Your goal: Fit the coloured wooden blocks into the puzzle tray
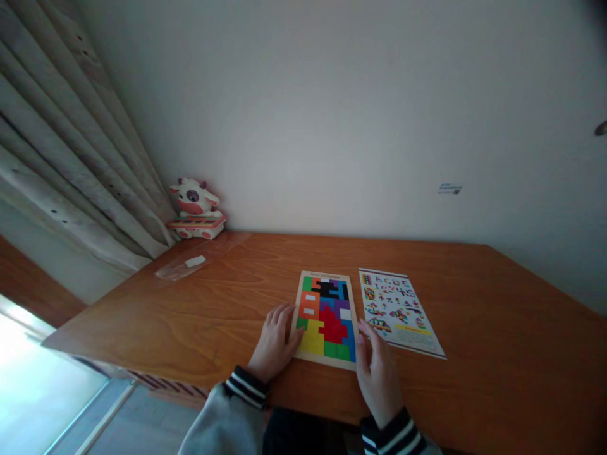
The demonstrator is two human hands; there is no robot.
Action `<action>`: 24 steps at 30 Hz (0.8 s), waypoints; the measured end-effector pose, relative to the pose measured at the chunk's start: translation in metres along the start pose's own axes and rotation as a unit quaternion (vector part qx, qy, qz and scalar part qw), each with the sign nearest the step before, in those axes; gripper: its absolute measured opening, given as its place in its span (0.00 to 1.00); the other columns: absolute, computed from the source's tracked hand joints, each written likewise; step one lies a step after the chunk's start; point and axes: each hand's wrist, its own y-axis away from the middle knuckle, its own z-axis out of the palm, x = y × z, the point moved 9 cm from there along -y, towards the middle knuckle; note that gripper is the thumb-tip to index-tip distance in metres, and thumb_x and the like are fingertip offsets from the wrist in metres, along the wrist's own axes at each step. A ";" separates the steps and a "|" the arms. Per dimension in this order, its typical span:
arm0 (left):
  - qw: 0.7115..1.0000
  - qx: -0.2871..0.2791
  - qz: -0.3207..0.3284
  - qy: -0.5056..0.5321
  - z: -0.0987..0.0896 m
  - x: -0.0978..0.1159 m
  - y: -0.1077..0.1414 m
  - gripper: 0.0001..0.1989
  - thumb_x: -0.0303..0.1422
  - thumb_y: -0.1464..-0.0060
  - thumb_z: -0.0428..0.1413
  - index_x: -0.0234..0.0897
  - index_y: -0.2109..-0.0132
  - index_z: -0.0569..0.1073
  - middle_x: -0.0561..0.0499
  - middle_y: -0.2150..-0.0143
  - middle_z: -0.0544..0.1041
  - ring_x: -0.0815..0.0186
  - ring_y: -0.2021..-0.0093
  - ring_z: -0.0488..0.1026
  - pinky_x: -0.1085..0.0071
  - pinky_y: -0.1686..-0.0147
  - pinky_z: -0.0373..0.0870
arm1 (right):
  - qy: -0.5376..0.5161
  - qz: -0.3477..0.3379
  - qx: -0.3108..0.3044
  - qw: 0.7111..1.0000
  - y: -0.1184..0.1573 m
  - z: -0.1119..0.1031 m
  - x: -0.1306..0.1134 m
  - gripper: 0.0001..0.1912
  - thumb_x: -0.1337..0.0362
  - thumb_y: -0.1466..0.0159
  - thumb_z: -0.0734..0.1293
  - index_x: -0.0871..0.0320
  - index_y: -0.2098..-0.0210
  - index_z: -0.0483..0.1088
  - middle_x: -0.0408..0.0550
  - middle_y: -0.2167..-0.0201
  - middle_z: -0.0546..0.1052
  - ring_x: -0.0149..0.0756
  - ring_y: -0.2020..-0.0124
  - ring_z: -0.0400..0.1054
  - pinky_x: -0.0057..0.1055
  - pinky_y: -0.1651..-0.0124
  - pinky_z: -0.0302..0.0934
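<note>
A wooden tray puzzle [298, 318] lies flat on the table, its frame filled with red, yellow, green, blue, purple, orange and black block pieces. A few pale gaps show among them. Along its left edge rests my left hand [275, 344], open, fingers stretched forward and thumb over the lower yellow pieces. My right hand [379, 373] is at the lower right edge, also open, with thumb and fingers apart beside the frame. Just right of the puzzle lies a printed pattern sheet [403, 313] with small coloured block figures; the right fingers come close to its lower left side.
A cow-shaped toy keyboard [196, 208] stands at the table's back left corner. In front of it lies a clear plastic bag [183, 268] with a white label. A curtain [71, 139] hangs at left, and a wall backs the wooden table [512, 341].
</note>
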 end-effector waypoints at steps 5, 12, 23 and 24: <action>0.997 -0.026 -0.013 -0.078 0.001 0.011 0.031 0.34 0.48 0.42 0.57 0.40 0.33 0.61 0.40 0.33 0.65 0.47 0.32 0.59 0.47 0.34 0.59 | 0.109 -0.027 0.006 0.994 0.010 -0.008 -0.008 0.24 0.51 0.28 0.55 0.63 0.46 0.70 0.62 0.52 0.79 0.52 0.51 0.73 0.50 0.50 0.66; 0.996 -0.044 -0.004 -0.079 -0.003 0.026 0.030 0.39 0.52 0.48 0.61 0.41 0.34 0.64 0.40 0.35 0.69 0.47 0.35 0.64 0.48 0.35 0.61 | 0.174 -0.047 -0.035 0.983 0.020 -0.011 -0.019 0.22 0.51 0.28 0.55 0.58 0.45 0.69 0.58 0.56 0.81 0.49 0.55 0.74 0.46 0.54 0.63; 0.995 -0.069 -0.028 -0.062 -0.002 0.020 0.035 0.36 0.52 0.50 0.63 0.43 0.38 0.70 0.42 0.39 0.73 0.47 0.37 0.67 0.49 0.37 0.65 | 0.210 -0.037 -0.031 0.976 0.034 -0.014 -0.013 0.22 0.51 0.31 0.60 0.56 0.43 0.66 0.60 0.50 0.79 0.58 0.54 0.74 0.51 0.61 0.65; 0.995 -0.070 -0.023 -0.061 -0.001 0.020 0.035 0.35 0.51 0.50 0.63 0.43 0.38 0.70 0.43 0.39 0.73 0.47 0.37 0.67 0.49 0.37 0.65 | 0.213 -0.036 -0.030 0.976 0.035 -0.013 -0.012 0.22 0.51 0.32 0.61 0.56 0.43 0.66 0.60 0.49 0.79 0.58 0.54 0.74 0.52 0.61 0.65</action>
